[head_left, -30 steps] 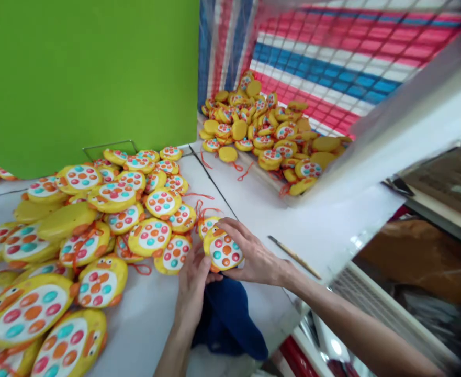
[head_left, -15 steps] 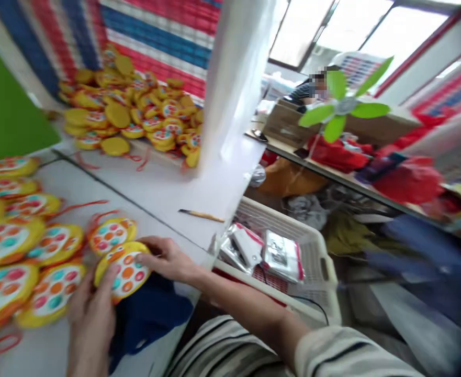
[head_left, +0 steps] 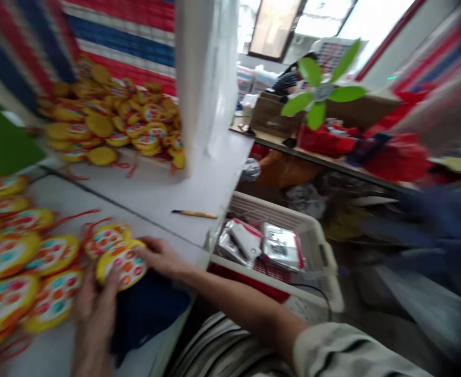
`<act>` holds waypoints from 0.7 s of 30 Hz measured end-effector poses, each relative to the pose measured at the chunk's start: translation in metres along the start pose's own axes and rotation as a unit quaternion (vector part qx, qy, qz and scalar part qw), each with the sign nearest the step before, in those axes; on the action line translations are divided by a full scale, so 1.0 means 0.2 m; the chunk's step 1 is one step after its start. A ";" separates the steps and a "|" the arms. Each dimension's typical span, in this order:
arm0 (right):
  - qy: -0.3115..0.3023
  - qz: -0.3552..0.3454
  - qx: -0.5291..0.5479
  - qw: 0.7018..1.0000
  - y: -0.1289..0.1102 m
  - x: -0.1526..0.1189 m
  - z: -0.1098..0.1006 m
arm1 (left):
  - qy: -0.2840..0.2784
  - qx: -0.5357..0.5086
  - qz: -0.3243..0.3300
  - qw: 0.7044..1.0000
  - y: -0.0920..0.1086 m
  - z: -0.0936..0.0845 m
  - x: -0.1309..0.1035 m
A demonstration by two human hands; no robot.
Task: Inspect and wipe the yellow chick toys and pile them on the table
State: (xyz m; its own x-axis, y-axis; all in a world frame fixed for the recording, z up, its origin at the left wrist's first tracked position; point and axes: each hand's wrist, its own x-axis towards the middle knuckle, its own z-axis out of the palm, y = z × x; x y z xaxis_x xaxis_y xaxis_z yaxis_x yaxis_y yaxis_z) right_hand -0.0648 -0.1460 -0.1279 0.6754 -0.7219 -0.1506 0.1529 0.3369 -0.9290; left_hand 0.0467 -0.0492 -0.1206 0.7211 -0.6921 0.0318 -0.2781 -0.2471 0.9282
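Note:
Between my two hands is a round yellow disc with a white face and coloured dots, tilted toward me. My left hand grips its lower left edge, and my right hand pinches its upper right edge. Under the disc and my right hand lies a dark blue cloth at the table edge. Just behind, a similar yellow disc with a red cord rests on the white table. More such discs are laid in overlapping rows at the left. The picture is somewhat blurred.
A heap of yellow discs lies against striped fabric at the back. A wooden-handled tool is on the table. At the right stand a cream basket with silvery packets and a green fan. A person is partly visible behind a cardboard box.
The view has shifted, so the background sits further left. Both hands still hold the same disc, which is turned slightly.

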 end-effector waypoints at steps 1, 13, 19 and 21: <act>-0.005 0.005 0.009 1.000 -0.01 -0.01 0.00 | -0.015 -0.030 0.000 0.999 0.04 0.01 -0.02; -0.055 -0.007 -0.014 0.998 -0.09 -0.06 -0.02 | -0.019 -0.199 -0.093 0.975 0.10 0.03 -0.08; -0.069 -0.017 -0.010 0.997 -0.10 -0.07 0.00 | -0.082 -0.152 -0.026 0.985 0.17 -0.03 -0.12; -0.088 -0.008 -0.021 0.996 -0.10 -0.07 0.00 | -0.089 -0.174 -0.033 0.980 0.16 -0.05 -0.14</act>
State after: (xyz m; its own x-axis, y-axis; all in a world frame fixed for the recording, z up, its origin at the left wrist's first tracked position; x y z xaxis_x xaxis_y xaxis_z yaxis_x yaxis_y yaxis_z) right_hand -0.0774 -0.1434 -0.1079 0.7895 -0.6087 -0.0784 0.1362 0.2983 -0.9447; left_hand 0.0239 -0.0307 -0.0886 0.5994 -0.7974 -0.0701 0.0214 -0.0716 0.9972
